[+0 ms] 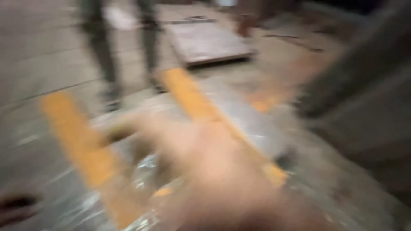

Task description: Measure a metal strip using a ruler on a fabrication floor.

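A shiny wrapped bundle [171,141] with orange straps [81,145] fills the centre and lower left of the frame, lying on the floor [38,55]. One hand [209,171], badly blurred, reaches over it from the bottom; which hand it is, and whether its fingers are clenched or released, cannot be told. Another person's legs [102,51] stand upper left, beside a flat board [209,40].

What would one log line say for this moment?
hand: reaching, blurred | under it: shiny wrap, orange straps | behind: person's legs, flat board
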